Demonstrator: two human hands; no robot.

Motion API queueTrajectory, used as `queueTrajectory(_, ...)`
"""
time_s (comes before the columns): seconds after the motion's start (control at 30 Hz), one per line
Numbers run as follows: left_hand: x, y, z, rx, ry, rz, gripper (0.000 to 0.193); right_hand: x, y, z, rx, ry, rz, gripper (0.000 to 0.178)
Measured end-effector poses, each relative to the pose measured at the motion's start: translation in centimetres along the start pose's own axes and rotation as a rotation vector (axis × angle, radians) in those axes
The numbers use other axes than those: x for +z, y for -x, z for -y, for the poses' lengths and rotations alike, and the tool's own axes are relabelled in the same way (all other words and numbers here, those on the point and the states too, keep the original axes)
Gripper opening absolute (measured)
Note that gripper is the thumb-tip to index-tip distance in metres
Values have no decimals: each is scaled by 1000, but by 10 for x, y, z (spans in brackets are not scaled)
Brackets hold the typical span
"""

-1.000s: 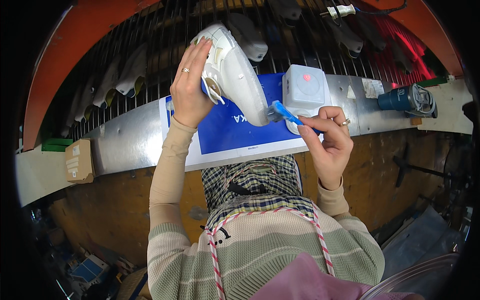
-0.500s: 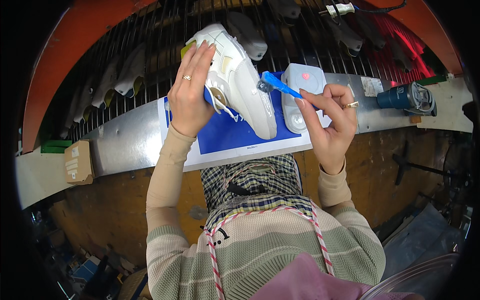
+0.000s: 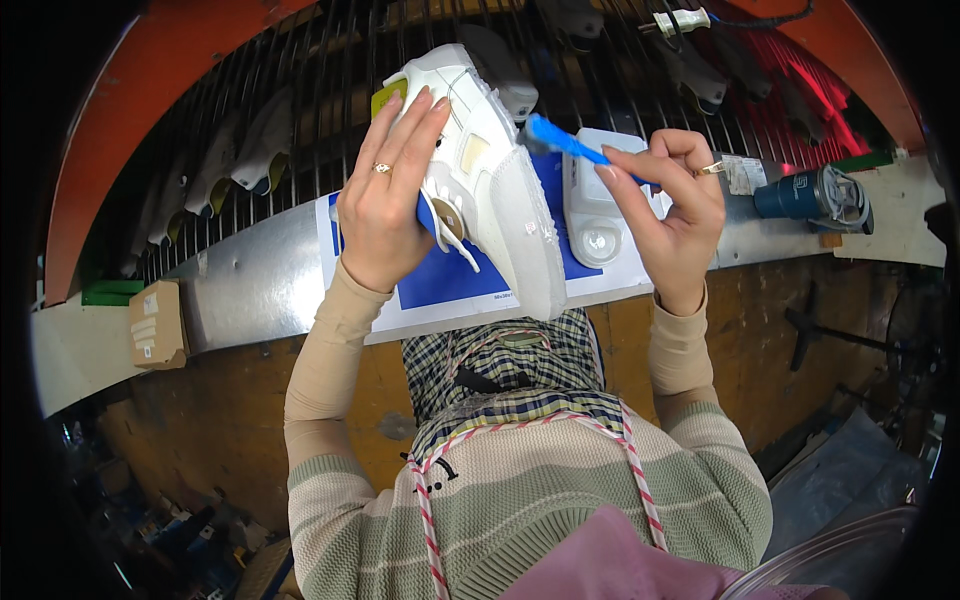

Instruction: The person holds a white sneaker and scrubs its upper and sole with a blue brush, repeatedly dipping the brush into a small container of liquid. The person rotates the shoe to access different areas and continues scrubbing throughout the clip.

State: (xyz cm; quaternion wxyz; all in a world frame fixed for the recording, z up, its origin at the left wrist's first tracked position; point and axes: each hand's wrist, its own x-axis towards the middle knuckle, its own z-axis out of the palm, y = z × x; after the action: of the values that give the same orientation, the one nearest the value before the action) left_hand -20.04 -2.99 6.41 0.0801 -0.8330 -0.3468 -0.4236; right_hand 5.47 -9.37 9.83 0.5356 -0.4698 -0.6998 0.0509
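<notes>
Your left hand [image 3: 385, 215] holds the white shoe [image 3: 505, 205] from its left side, fingers laid across the upper. Your right hand [image 3: 675, 205], right of the shoe, pinches the blue brush [image 3: 570, 143], its head at the shoe's right edge; contact is unclear.

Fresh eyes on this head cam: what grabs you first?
First, the white shoe in the upper middle, held by the left hand. Then the bright blue brush to its right, pinched in the right hand, its bristles close to the shoe's edge. Last, the red glow at the upper right, vivid against the dark surroundings.
</notes>
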Motion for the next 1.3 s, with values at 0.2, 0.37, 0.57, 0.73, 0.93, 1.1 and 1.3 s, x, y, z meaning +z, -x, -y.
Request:
queueTrajectory(0.2, -3, -2, 5, -54, 57, 37, 72, -12, 14, 5, 24, -80, 55, 25)
queueTrajectory(0.37, -6, 0, 7, -102, 61, 113, 74, -19, 22, 8, 27, -125, 61, 26)
queueTrajectory(0.57, -13, 1, 5, -112, 56, 171, 74, -15, 12, -1, 106, -154, 60, 22)
queueTrajectory(0.73, -18, -1, -1, -82, 24, 170, 72, 4, -2, -19, 215, -285, 62, 15)
queueTrajectory(0.93, -16, -2, -2, -45, 7, 121, 70, 12, 2, -23, 195, -304, 87, 17)
queueTrajectory(1.1, -14, 0, 2, -64, 22, 120, 69, 4, 9, -20, 165, -326, 122, 22)
queueTrajectory(1.3, -14, 3, 7, -95, 39, 167, 74, -12, 17, -8, 94, -232, 147, 26)
